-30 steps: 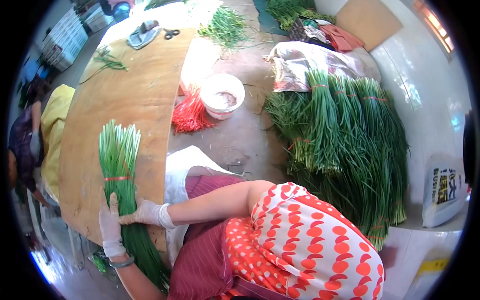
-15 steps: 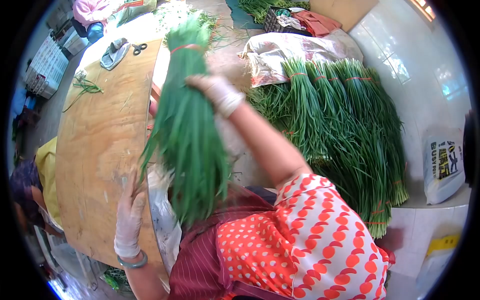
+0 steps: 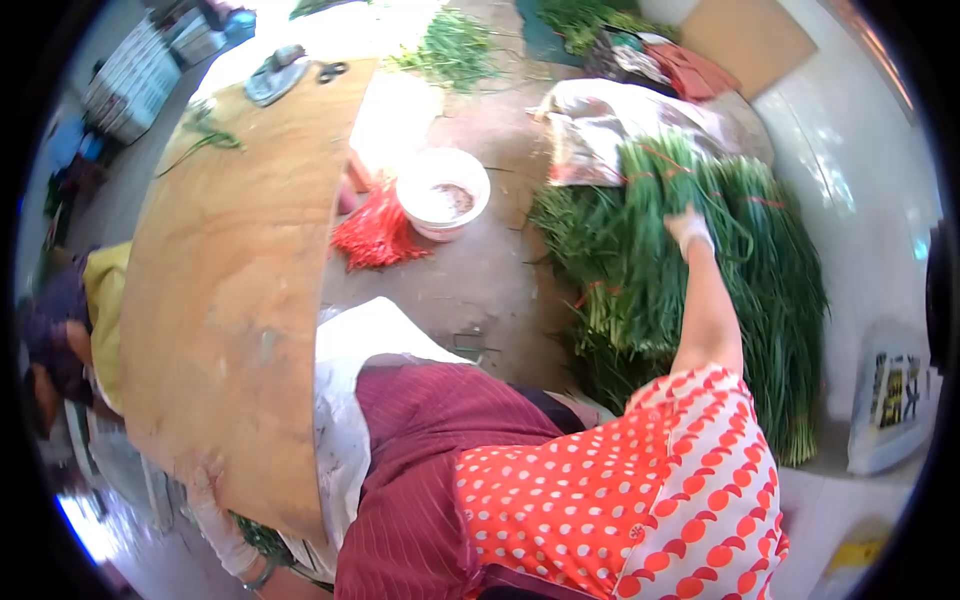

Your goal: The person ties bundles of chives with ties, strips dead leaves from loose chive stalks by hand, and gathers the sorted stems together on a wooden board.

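My right hand (image 3: 688,226), in a white glove, grips a bundle of green chives (image 3: 668,185) tied with a red band near its pale ends. The bundle lies on top of a pile of similar tied chive bundles (image 3: 765,260) on the right. My left hand (image 3: 207,492), also gloved, is at the near-left edge of the wooden table (image 3: 230,330), fingers stretched out and holding nothing I can see. A bracelet circles that wrist.
Beside the table stand a white bucket (image 3: 443,195) and a heap of red ties (image 3: 378,235). On the tabletop lie scissors (image 3: 332,71), a grey cloth item (image 3: 276,78) and loose green stalks (image 3: 205,142). A white sack (image 3: 620,125) lies behind the pile. Another person (image 3: 60,310) is at far left.
My right hand has carried the chive bundle from beside the table rightward onto the pile. My left hand has dropped down and left to the table's edge. The view has turned, showing the bucket and red ties.
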### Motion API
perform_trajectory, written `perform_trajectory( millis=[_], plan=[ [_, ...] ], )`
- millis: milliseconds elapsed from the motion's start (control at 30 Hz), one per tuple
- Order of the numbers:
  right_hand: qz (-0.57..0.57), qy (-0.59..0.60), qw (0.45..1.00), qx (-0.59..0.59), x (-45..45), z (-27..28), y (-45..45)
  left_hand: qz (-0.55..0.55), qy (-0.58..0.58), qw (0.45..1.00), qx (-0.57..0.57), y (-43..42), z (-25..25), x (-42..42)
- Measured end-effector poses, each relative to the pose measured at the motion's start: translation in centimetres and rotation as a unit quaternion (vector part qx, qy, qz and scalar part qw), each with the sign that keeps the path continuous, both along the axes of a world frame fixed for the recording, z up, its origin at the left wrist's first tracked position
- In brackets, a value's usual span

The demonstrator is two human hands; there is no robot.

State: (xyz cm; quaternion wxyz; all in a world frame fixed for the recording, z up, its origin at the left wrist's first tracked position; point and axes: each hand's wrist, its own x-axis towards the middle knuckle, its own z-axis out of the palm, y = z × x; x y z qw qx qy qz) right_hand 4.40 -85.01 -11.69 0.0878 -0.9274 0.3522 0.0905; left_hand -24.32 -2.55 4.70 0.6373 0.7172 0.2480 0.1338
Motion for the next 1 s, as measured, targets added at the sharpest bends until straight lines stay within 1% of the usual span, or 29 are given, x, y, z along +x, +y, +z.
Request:
perform_trajectory(
  millis=[33,67,100,133,167,233,267,300,333,367,400,433,467,500,533,600,633,667,700,733,800,833,867,900,967,1000],
  plan=[
    [0.083,0.121,0.988,-0.042,-0.8,-0.7,2.2,-0.013,0.009,1.000,0.020,-0.2,-0.4,-0.4],
    [0.001,0.076,0.996,-0.054,-1.7,1.4,6.7,-0.024,0.017,0.999,0.040,-0.4,-0.4,-0.7],
    [-0.079,0.021,0.995,-0.065,-2.6,3.5,11.3,-0.019,0.041,0.999,0.029,-0.9,0.0,-0.9],
    [-0.097,0.000,0.990,-0.103,-1.9,4.2,13.9,0.002,0.038,0.999,0.034,-1.3,0.4,-1.2],
    [-0.082,-0.004,0.992,-0.099,-0.4,4.3,15.9,0.000,0.044,0.998,0.048,-1.6,0.6,-1.2],
    [0.064,-0.064,0.988,-0.127,1.9,4.0,18.5,0.010,0.047,0.997,0.057,-1.8,0.4,-1.5],
    [0.150,-0.094,0.982,-0.067,3.8,2.6,19.0,0.015,0.057,0.997,0.059,-2.0,0.4,-1.4],
    [0.192,-0.087,0.977,-0.020,5.4,2.9,21.6,0.015,0.066,0.995,0.072,-2.4,0.5,-1.2],
    [0.266,-0.133,0.954,0.045,8.3,-1.3,21.6,0.015,0.075,0.993,0.085,-2.5,0.6,-1.5],
    [0.297,-0.118,0.937,0.142,9.1,-0.8,25.2,0.020,0.088,0.992,0.087,-2.4,0.1,-1.9],
    [0.315,-0.117,0.920,0.202,10.4,-2.6,27.8,0.019,0.099,0.992,0.073,-2.2,-0.4,-1.9],
    [0.300,-0.069,0.917,0.254,11.5,-4.3,30.8,0.019,0.108,0.992,0.059,-2.0,-0.7,-1.9],
    [0.286,-0.045,0.898,0.332,12.2,-7.0,33.5,0.025,0.119,0.991,0.061,-2.3,-0.8,-1.8],
    [0.320,-0.022,0.897,0.304,12.3,-9.0,36.2,0.051,0.115,0.989,0.074,-2.9,-0.7,-1.7],
    [0.356,-0.001,0.864,0.357,13.5,-14.2,37.5,0.081,0.105,0.987,0.089,-3.1,-0.7,-1.4],
    [0.325,0.022,0.829,0.455,11.8,-13.5,42.6,0.111,0.111,0.984,0.088,-2.5,-0.8,-1.8],
    [0.344,-0.010,0.832,0.436,12.1,-15.6,44.2,0.128,0.123,0.981,0.079,-2.3,-0.9,-1.9],
    [0.348,-0.008,0.829,0.438,13.3,-17.4,45.1,0.134,0.123,0.980,0.081,-2.3,-1.0,-1.7],
    [0.498,-0.110,0.758,0.408,14.1,-18.5,45.5,0.156,0.129,0.976,0.078,-2.4,-1.0,-1.7],
    [0.477,-0.082,0.755,0.442,14.9,-19.7,45.5,0.175,0.140,0.972,0.074,-2.4,-1.0,-1.7],
    [0.428,-0.028,0.749,0.505,16.1,-20.3,46.0,0.179,0.168,0.965,0.091,-2.7,-1.4,-1.7],
    [0.307,0.015,0.778,0.547,17.4,-21.2,45.8,0.182,0.178,0.961,0.105,-2.6,-1.8,-1.3],
    [0.178,0.059,0.794,0.579,17.3,-22.6,45.3,0.174,0.193,0.960,0.106,-2.6,-1.9,-1.0],
    [0.164,0.070,0.796,0.579,16.2,-23.9,44.9,0.172,0.209,0.956,0.112,-2.4,-2.0,-0.6],
    [0.270,0.134,0.835,0.460,15.4,-26.1,45.0,0.170,0.228,0.951,0.119,-2.3,-2.7,0.4],
    [0.321,0.169,0.844,0.395,14.5,-27.1,45.0,0.188,0.220,0.951,0.105,-2.4,-2.7,0.4]
  ],
)
